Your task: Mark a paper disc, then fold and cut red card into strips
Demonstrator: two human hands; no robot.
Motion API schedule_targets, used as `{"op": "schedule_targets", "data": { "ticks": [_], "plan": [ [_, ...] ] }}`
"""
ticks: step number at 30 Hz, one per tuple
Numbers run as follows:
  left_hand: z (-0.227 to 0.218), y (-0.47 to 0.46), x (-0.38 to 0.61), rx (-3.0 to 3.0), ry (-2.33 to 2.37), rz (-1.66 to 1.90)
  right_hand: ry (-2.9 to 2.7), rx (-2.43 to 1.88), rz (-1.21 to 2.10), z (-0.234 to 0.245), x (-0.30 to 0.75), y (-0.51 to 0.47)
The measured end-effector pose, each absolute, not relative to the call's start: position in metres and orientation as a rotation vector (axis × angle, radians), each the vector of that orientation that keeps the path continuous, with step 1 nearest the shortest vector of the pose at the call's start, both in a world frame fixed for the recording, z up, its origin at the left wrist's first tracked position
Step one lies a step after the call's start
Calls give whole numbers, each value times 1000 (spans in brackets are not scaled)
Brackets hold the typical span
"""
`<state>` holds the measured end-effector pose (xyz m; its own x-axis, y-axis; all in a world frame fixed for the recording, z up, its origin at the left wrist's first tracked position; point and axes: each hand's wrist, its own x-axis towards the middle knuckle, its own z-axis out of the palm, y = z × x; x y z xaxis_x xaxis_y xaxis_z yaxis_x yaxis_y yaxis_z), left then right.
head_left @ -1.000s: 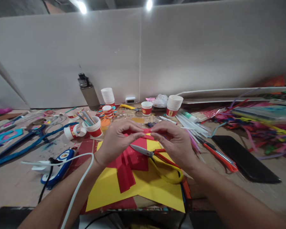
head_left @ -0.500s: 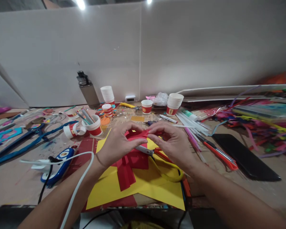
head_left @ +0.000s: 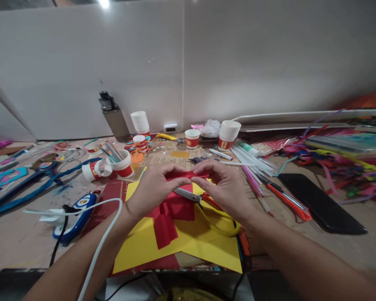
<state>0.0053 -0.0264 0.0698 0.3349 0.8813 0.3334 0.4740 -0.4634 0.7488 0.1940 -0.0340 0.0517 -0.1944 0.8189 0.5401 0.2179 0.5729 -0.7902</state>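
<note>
My left hand (head_left: 155, 184) and my right hand (head_left: 224, 186) pinch a narrow piece of red paper (head_left: 188, 174) between thumbs and fingers, fingertips close together. Parts of that paper are hidden behind the fingers. Below them, folded red paper (head_left: 165, 228) lies on yellow paper (head_left: 138, 246). Scissors (head_left: 222, 223) with yellow and orange handles rest on these papers, their blades pointing left beneath my hands. A white cable (head_left: 102, 242) crosses over my left forearm.
Left are a blue-and-white power strip (head_left: 78, 217), a paper cup (head_left: 123, 165) of pens and a blue frame-like tool (head_left: 47, 179). Behind stand a bottle (head_left: 114, 119) and stacked cups (head_left: 229, 133). Right lie an orange cutter (head_left: 288, 200), a black phone (head_left: 322, 205) and straws (head_left: 253, 159).
The red paper between my fingers now lies flatter and narrower, and its raised loop no longer shows. My fingertips have drawn slightly lower and closer over it. The view has shifted slightly.
</note>
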Motion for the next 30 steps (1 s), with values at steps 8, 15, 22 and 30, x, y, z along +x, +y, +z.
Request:
{"op": "schedule_targets", "data": {
  "ticks": [8,15,22,30],
  "plan": [
    [67,-27,8,2061,1185,1040,-1566,-929,811,53,191,-34],
    [64,-29,9,2088,1178,1089,-1549,-907,850,52,191,-36],
    [63,-28,11,2131,1135,1110,-1516,-915,890,51,191,-36],
    [63,-30,11,2135,1176,1140,-1514,-927,861,52,191,-37]
  ]
}}
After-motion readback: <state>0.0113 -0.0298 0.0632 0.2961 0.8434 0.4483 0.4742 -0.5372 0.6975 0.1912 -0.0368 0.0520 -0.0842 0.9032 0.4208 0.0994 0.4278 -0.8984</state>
